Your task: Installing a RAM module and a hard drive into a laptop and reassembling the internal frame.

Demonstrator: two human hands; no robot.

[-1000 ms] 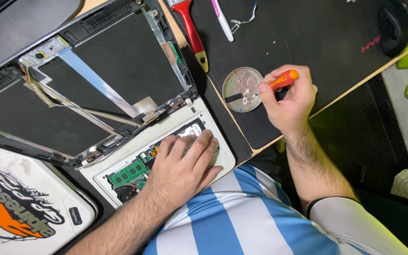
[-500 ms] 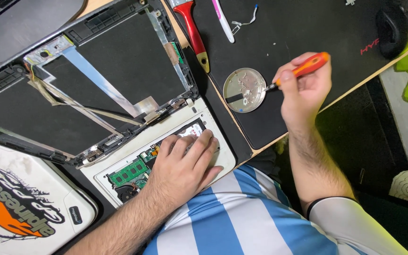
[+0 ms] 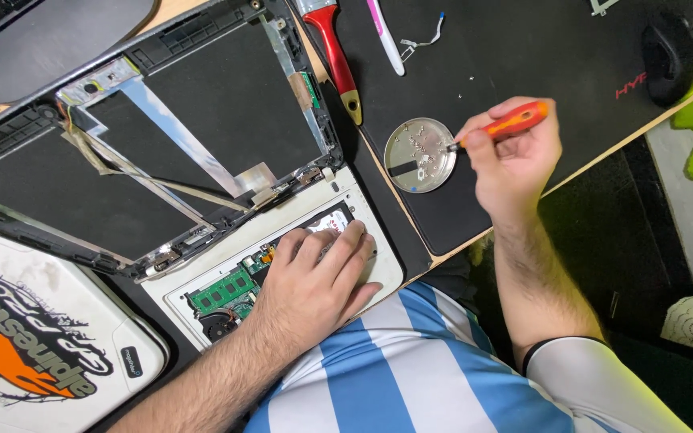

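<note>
Fingers (image 3: 487,136) of the right hand (image 3: 515,164) pinch an orange-handled screwdriver (image 3: 503,127), clenched round the handle with the thumb along it. Its metal tip reaches over the right edge of a round silver dish (image 3: 420,155) that holds a few small screws; whether the tip touches the dish or a screw cannot be told. The dish sits on a black desk mat (image 3: 523,56), near the mat's front left corner.

Fingers of the left hand (image 3: 314,277) lie spread and flat, gripping nothing, pressed on the opened white laptop base (image 3: 378,265). They cover part of the open bay, where a green memory board (image 3: 220,293) shows just left of the hand. The laptop's stripped screen frame (image 3: 202,136) lies folded back beyond the base, with a flat silver ribbon (image 3: 178,132) crossing its dark panel.

Farther out on the mat lie a red-handled brush (image 3: 334,52), a white and pink pen (image 3: 384,36) and, at the far right corner, a black mouse (image 3: 674,52). A white cover with an orange and black sticker (image 3: 34,345) rests at the lower left. A blue and white striped shirt (image 3: 395,377) fills the bottom edge.
</note>
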